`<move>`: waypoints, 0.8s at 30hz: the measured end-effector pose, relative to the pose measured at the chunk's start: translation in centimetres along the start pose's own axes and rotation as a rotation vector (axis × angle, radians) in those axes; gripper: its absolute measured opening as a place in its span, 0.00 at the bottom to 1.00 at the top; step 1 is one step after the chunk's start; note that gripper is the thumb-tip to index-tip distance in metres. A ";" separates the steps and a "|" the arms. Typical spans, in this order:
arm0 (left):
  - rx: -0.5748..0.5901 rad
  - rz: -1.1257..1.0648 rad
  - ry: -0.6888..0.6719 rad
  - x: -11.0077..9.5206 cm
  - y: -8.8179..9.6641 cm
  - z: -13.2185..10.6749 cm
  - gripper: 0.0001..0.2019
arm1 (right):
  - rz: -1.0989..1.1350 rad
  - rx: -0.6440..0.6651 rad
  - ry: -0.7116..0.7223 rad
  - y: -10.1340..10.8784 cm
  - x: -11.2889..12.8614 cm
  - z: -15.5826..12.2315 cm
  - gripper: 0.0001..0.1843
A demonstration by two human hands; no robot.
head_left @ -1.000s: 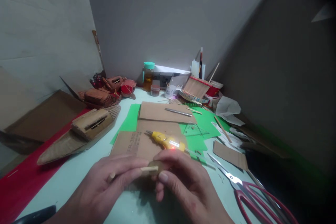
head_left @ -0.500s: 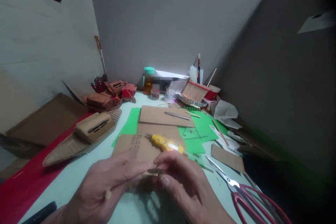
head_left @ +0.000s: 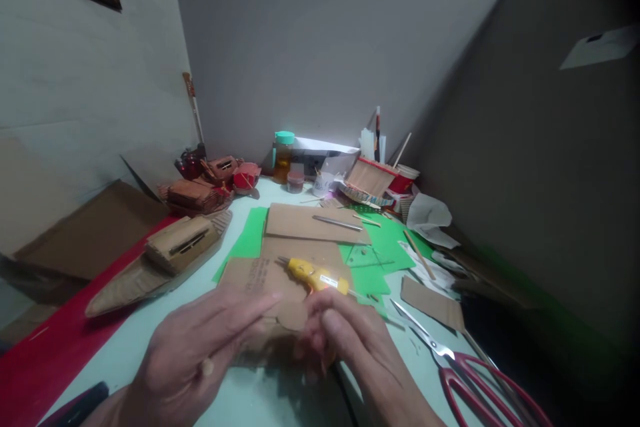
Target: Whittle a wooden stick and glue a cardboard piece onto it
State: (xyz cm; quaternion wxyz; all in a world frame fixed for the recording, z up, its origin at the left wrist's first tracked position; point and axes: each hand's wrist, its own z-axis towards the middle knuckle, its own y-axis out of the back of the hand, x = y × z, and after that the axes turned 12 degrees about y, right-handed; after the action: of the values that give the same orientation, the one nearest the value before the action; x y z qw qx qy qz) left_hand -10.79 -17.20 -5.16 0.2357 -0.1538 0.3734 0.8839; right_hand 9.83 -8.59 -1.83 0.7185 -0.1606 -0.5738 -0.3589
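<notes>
A small round cardboard disc (head_left: 291, 315) is between my two hands, its flat face turned up. My left hand (head_left: 193, 347) is closed, its fingertips pinching the disc's left edge. The round end of a thin wooden stick (head_left: 207, 367) pokes out of the same hand. My right hand (head_left: 357, 340) has curled fingers at the disc's right edge; they are slightly blurred. Just beyond the hands a yellow hot glue gun (head_left: 317, 275) lies on a cardboard sheet (head_left: 240, 273). Red-handled scissors (head_left: 443, 350) lie open to the right.
At left is a cardboard boat model (head_left: 160, 263), with reddish models (head_left: 197, 193) behind it. A metal-coloured bar (head_left: 337, 222) rests on more cardboard over green paper (head_left: 253, 233). Toward the back stand a jar with a turquoise lid (head_left: 284, 153) and a striped-hull model (head_left: 370, 180).
The disc has turned from edge-on to face-up. My right fingers have shifted and curled beside it, and a black cord now shows below them. My left hand has hardly moved.
</notes>
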 end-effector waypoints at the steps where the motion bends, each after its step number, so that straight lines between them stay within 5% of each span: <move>1: -0.006 0.015 0.000 0.0 -0.1 -0.1 0.17 | -0.004 0.026 0.003 -0.1 -0.4 0.0 0.24; 9: -0.037 0.051 0.082 -0.2 -0.2 0.1 0.09 | -0.087 0.114 0.008 -0.2 -1.2 0.0 0.17; 17: -0.033 0.053 -0.023 0.0 -0.4 0.1 0.05 | 0.301 0.197 -0.131 -0.7 -2.0 -0.1 0.25; 24: 0.061 0.031 -0.130 0.5 -0.3 -0.1 0.17 | 0.278 0.186 -0.146 -0.9 -2.3 0.0 0.30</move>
State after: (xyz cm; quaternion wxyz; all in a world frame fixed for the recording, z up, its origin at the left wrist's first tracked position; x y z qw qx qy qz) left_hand -11.03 -16.94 -5.58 0.2503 -0.0831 0.3863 0.8839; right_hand 9.03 -8.43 -4.10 0.7295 -0.1968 -0.6272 -0.1888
